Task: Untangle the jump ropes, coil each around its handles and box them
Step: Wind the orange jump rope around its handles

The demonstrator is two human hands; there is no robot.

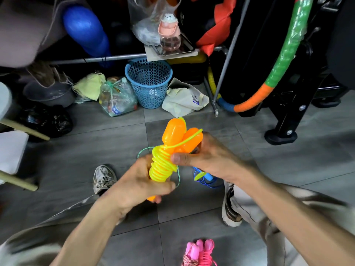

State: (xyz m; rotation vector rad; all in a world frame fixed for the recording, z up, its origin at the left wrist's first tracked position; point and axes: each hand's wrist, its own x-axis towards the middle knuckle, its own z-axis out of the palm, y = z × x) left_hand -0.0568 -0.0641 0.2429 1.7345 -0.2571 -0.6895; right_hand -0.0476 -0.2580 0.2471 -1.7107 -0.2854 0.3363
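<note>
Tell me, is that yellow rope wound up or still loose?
Mostly wound: the yellow rope sits in tight coils around the orange handles, gripped by both hands, with one strand still crossing the handle tops.

Glossy plastic handles (173, 132), perforated plastic basket (148, 83)

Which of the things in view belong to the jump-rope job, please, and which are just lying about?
Job:
- orange handles wound with yellow rope, held by left hand and right hand
- blue rope on the floor
- pink rope, already coiled

Lying about:
- blue basket
- bag of plastic bottles
- pink-capped bottle
- padded hoop
</note>
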